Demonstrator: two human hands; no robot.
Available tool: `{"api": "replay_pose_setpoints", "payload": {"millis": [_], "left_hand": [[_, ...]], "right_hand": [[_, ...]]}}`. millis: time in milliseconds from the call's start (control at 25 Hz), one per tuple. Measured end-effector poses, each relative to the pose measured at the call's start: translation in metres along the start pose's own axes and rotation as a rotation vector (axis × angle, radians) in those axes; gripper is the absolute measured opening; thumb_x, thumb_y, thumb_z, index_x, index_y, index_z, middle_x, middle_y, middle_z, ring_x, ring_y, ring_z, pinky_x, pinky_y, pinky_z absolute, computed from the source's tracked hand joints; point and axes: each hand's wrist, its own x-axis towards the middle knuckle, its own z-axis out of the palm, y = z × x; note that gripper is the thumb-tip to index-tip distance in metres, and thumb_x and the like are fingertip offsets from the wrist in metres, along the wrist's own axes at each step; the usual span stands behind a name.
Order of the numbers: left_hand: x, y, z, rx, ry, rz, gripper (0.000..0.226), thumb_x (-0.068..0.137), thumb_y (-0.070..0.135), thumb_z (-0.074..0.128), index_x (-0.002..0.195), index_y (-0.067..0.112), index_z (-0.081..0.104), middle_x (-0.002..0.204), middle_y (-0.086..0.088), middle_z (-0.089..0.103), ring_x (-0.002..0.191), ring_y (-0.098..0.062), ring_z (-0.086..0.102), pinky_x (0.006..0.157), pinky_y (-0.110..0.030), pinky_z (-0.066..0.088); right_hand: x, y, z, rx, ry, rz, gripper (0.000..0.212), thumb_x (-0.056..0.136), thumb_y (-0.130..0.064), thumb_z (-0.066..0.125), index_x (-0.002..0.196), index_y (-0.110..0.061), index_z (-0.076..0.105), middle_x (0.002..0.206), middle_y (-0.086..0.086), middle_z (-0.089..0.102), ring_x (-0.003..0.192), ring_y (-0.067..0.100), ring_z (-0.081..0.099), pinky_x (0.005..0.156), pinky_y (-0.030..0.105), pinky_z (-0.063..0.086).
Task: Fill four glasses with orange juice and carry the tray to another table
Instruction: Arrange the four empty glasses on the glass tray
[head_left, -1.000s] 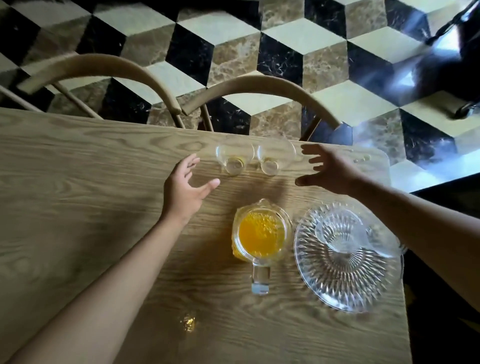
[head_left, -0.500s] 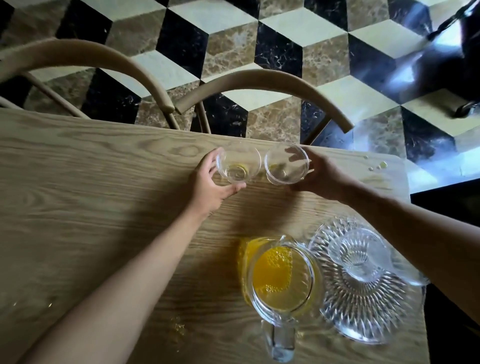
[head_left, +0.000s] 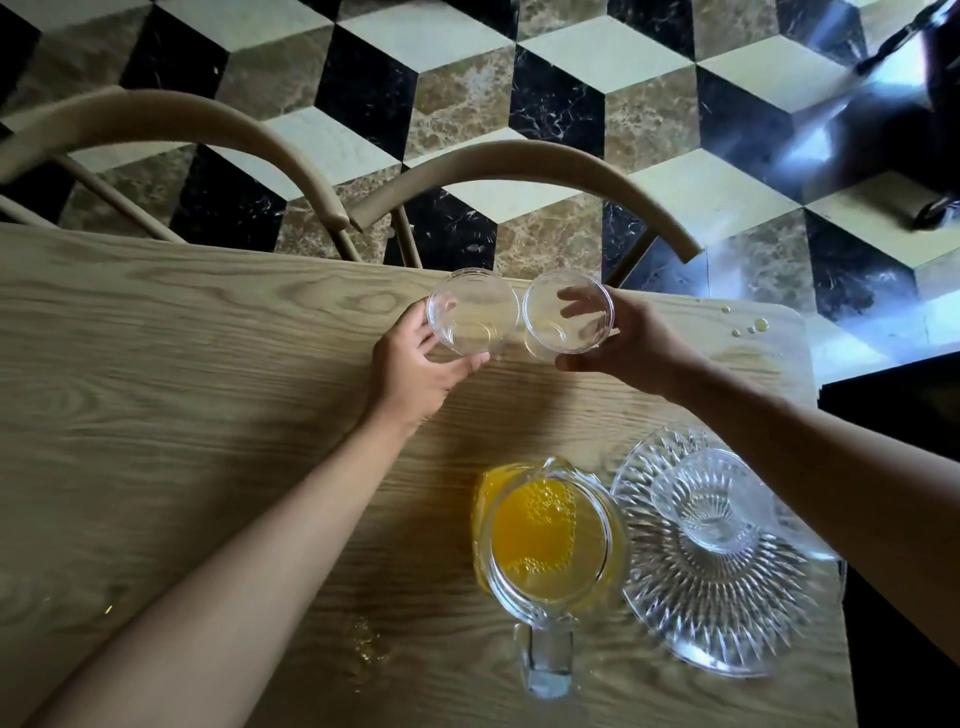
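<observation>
Left hand (head_left: 415, 371) is wrapped around one empty glass (head_left: 471, 310), right hand (head_left: 631, 347) around the other glass (head_left: 567, 310), both at the counter (head_left: 156, 374) far edge, rims nearly touching. Juice jug (head_left: 545, 535) and cut-glass tray (head_left: 727, 597), with a third glass (head_left: 709, 501) on it, sit nearer. Best to keep both glasses upright, bring them in clear of the jug and set them on bare tray.

Both bare forearms reach from the lower corners toward the upper centre of the frame. The left hand (head_left: 415, 371) sits just left of centre, fingers curled and thumb stretched rightward in a closed grasp. The right hand (head_left: 631, 345), just right of centre, is likewise wrapped closed, its fingertips (head_left: 571, 299) showing through clear glass, thumb pointing left.
</observation>
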Motion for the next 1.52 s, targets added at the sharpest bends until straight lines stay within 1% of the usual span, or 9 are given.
{"api": "replay_pose_setpoints", "payload": {"millis": [120, 240, 520, 680, 800, 920, 1040, 1280, 1520], "left_hand": [[-0.007, 0.018, -0.007, 0.004, 0.002, 0.033, 0.080, 0.069, 0.021, 0.093, 0.139, 0.009, 0.056, 0.142, -0.010, 0.063, 0.133, -0.021, 0.061, 0.113, -0.050, 0.050], [-0.017, 0.049, -0.014, 0.051, 0.019, 0.093, 0.090, 0.066, 0.037, 0.091, 0.143, 0.010, 0.053, 0.144, -0.010, 0.063, 0.133, -0.020, 0.061, 0.114, -0.044, 0.051], [-0.059, 0.137, -0.015, 0.108, 0.069, 0.213, 0.081, 0.074, 0.024, 0.094, 0.142, 0.009, 0.054, 0.138, -0.012, 0.066, 0.127, -0.021, 0.064, 0.111, -0.035, 0.052], [-0.100, 0.186, 0.002, 0.101, 0.083, 0.314, 0.071, 0.075, 0.022, 0.094, 0.135, 0.013, 0.058, 0.129, -0.003, 0.068, 0.118, -0.009, 0.067, 0.098, -0.018, 0.055], [-0.136, 0.204, 0.019, 0.098, 0.109, 0.353, 0.065, 0.074, 0.025, 0.094, 0.128, 0.021, 0.059, 0.120, 0.011, 0.068, 0.111, 0.005, 0.066, 0.093, -0.013, 0.054], [-0.178, 0.202, 0.043, 0.066, 0.141, 0.354, 0.068, 0.074, 0.026, 0.094, 0.131, 0.016, 0.059, 0.124, 0.002, 0.069, 0.113, 0.000, 0.067, 0.099, -0.019, 0.055], [-0.218, 0.187, 0.067, 0.020, 0.170, 0.322, 0.067, 0.073, 0.022, 0.094, 0.130, 0.014, 0.060, 0.126, -0.005, 0.070, 0.116, -0.012, 0.069, 0.103, -0.026, 0.055], [-0.263, 0.133, 0.109, 0.021, 0.158, 0.212, 0.074, 0.065, 0.030, 0.094, 0.128, 0.008, 0.061, 0.126, -0.011, 0.070, 0.116, -0.019, 0.067, 0.092, -0.010, 0.052], [-0.271, 0.075, 0.135, 0.078, 0.088, 0.177, 0.056, 0.069, 0.034, 0.095, 0.112, 0.042, 0.061, 0.118, 0.013, 0.069, 0.109, 0.006, 0.066, 0.091, -0.009, 0.049]], "right_hand": [[-0.007, -0.014, -0.009, 0.016, 0.005, -0.008, 0.076, 0.060, -0.034, 0.097, 0.126, -0.038, 0.061, 0.119, 0.005, 0.068, 0.099, 0.005, 0.065, 0.077, 0.013, 0.053], [-0.020, -0.034, -0.023, 0.011, 0.023, -0.035, 0.073, 0.065, -0.020, 0.096, 0.127, -0.033, 0.060, 0.112, -0.001, 0.067, 0.089, -0.010, 0.062, 0.076, 0.008, 0.050], [-0.076, -0.088, -0.072, 0.039, 0.101, -0.107, 0.070, 0.067, -0.017, 0.095, 0.129, -0.022, 0.062, 0.112, 0.011, 0.067, 0.092, 0.014, 0.062, 0.076, 0.016, 0.052], [-0.127, -0.104, -0.107, 0.059, 0.118, -0.142, 0.071, 0.069, -0.019, 0.095, 0.131, -0.021, 0.062, 0.119, 0.016, 0.068, 0.107, 0.040, 0.066, 0.097, 0.049, 0.056], [-0.168, -0.106, -0.121, 0.071, 0.147, -0.168, 0.070, 0.066, -0.033, 0.095, 0.128, -0.025, 0.064, 0.118, 0.009, 0.070, 0.104, 0.024, 0.070, 0.090, 0.037, 0.059], [-0.213, -0.101, -0.129, 0.060, 0.157, -0.195, 0.064, 0.065, -0.039, 0.093, 0.123, -0.036, 0.065, 0.110, -0.001, 0.069, 0.087, 0.000, 0.064, 0.077, 0.015, 0.054], [-0.247, -0.086, -0.130, 0.022, 0.162, -0.164, 0.063, 0.067, -0.036, 0.094, 0.123, -0.037, 0.064, 0.107, 0.000, 0.066, 0.089, 0.007, 0.063, 0.073, 0.009, 0.050], [-0.297, -0.045, -0.116, 0.047, 0.139, -0.078, 0.072, 0.061, -0.051, 0.090, 0.126, -0.036, 0.061, 0.106, -0.008, 0.065, 0.096, 0.012, 0.064, 0.083, 0.025, 0.051], [-0.326, -0.005, -0.089, 0.093, 0.203, 0.052, 0.075, 0.064, -0.043, 0.093, 0.131, -0.031, 0.061, 0.111, -0.006, 0.064, 0.102, 0.018, 0.067, 0.084, 0.033, 0.057]]}}
